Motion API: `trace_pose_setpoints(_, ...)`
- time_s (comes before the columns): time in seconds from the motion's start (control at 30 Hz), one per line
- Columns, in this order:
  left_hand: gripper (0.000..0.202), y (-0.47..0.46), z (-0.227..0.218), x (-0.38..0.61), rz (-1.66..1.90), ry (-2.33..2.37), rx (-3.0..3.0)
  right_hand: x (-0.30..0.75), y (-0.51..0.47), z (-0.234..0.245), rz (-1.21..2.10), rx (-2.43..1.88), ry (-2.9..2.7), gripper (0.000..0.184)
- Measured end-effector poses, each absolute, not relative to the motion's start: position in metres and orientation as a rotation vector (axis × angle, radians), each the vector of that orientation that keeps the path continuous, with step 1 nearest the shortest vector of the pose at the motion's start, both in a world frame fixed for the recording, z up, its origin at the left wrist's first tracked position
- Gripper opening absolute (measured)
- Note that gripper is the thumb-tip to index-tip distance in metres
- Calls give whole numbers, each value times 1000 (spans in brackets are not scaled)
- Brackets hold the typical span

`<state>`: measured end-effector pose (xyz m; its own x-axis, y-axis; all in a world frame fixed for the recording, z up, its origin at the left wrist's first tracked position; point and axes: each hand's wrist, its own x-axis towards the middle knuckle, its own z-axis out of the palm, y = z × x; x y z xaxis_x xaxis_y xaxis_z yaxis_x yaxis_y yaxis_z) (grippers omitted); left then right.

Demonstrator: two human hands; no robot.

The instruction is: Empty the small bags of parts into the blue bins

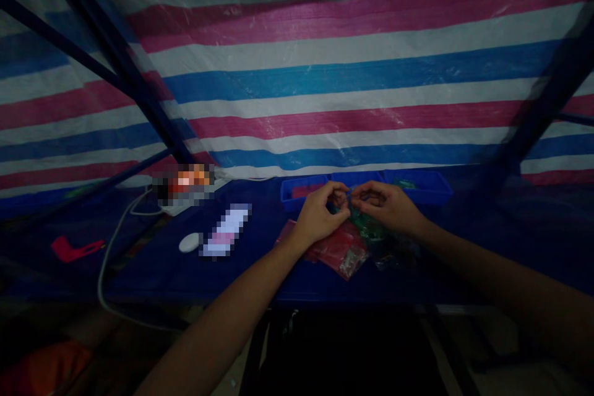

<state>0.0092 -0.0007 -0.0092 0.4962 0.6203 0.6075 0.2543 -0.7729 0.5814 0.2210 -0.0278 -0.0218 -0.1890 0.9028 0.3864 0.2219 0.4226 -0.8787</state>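
My left hand [322, 210] and my right hand [387, 205] almost meet over the table, each closed in a pinch. A small bluish, see-through bit [351, 189] shows between the fingertips; it looks like thin plastic, but the dim light hides what it is. Just under my hands lie red plastic packets [341, 250], shiny and overlapping. Green plastic packets [369, 227] are beside them, below my right hand. Right behind the hands stand blue trays [290, 197]; one holds something red, and another has a green item [405, 184] in it.
Left of my hands, a phone [227, 230] lies near a round white object [190, 242]. A power strip [185, 201] with a pale cable [104, 260] sits farther back. A pink-red object [74, 249] lies far left. Blue frame bars [153, 117] and a striped sheet [348, 86] enclose the table.
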Motion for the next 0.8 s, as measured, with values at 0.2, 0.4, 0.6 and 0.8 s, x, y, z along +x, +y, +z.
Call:
trace_pose_setpoints(0.2,39,-2,-10,10,1154,659,2375,219,-28,-23,867,-966,-1639,22)
trace_pose_setpoints(0.4,41,-3,-9,11,1120,694,2400,215,-29,-22,889,-930,-1626,23)
trace_pose_setpoints(0.6,45,-1,-10,12,1135,673,2386,215,-26,-20,918,-901,-1582,27)
trace_pose_setpoints(0.8,36,9,-20,14,1208,696,2186,220,-22,-19,972,-849,-1373,38)
